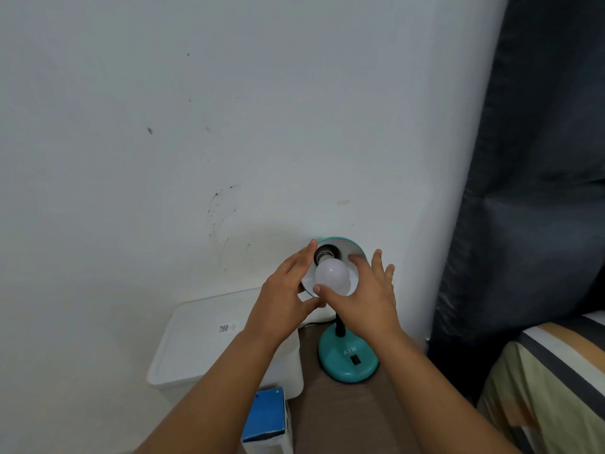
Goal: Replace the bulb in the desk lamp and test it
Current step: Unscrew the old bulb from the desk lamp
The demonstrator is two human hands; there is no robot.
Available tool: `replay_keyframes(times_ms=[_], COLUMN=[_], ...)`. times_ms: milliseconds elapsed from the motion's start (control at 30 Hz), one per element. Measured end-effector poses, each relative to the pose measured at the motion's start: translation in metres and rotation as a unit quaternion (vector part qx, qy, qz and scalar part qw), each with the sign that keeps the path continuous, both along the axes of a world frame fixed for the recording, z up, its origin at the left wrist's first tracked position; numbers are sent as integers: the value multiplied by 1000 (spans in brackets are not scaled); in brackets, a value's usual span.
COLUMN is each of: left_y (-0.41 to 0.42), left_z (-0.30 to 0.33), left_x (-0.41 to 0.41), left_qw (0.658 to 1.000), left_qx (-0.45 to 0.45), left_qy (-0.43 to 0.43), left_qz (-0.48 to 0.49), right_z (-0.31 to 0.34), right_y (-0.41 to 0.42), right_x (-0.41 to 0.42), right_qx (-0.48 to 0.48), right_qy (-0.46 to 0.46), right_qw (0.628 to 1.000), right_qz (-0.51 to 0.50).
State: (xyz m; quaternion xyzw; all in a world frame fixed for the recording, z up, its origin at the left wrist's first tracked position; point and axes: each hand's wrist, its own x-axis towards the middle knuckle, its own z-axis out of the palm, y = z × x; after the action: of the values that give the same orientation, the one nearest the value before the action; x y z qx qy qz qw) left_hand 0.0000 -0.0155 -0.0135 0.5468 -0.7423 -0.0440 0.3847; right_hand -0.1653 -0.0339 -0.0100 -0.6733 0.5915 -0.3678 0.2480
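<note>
A teal desk lamp stands on a brown surface by the wall, its round base (348, 358) carrying a black switch. Its shade (348, 245) is tipped up so the white inside faces me. A white bulb (332, 273) sits at the mouth of the socket (325, 253), its neck pointing into it. My left hand (283, 301) grips the shade's left rim, fingers along the edge and thumb under it. My right hand (363, 301) holds the bulb between thumb and index finger, with the other fingers spread to the right.
A white lidded plastic box (209, 342) stands left of the lamp against the wall. A blue and white carton (268, 421) stands in front of it. A dark curtain (530, 191) hangs at the right, with striped bedding (553, 388) below it.
</note>
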Motion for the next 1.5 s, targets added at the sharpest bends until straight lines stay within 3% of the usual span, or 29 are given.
replay_keyframes(times_ms=[267, 467, 633, 800, 1100, 1300, 1500], left_y=[0, -1, -1, -1, 1, 2, 1], left_z=[-1, -2, -4, -3, -3, -3, -5], left_x=[2, 0, 1, 0, 3, -1, 2], left_qw=[1000, 1000, 1000, 1000, 1000, 1000, 1000], left_qx=[7, 7, 6, -2, 11, 4, 10], left_qy=[13, 13, 18, 8, 16, 19, 19], left_qz=[-7, -2, -10, -3, -9, -1, -8], right_z=[-5, -6, -6, -3, -4, -4, -5], right_y=[0, 0, -2, 0, -1, 0, -2], right_x=[-1, -1, -5, -1, -5, 0, -5], right_qx=[-48, -2, -71, -23, -54, -1, -59], right_qy=[2, -28, -1, -31, 13, 18, 45], right_qw=[997, 1000, 996, 999, 997, 1000, 996], right_qz=[56, -4, 62, 16, 56, 0, 54])
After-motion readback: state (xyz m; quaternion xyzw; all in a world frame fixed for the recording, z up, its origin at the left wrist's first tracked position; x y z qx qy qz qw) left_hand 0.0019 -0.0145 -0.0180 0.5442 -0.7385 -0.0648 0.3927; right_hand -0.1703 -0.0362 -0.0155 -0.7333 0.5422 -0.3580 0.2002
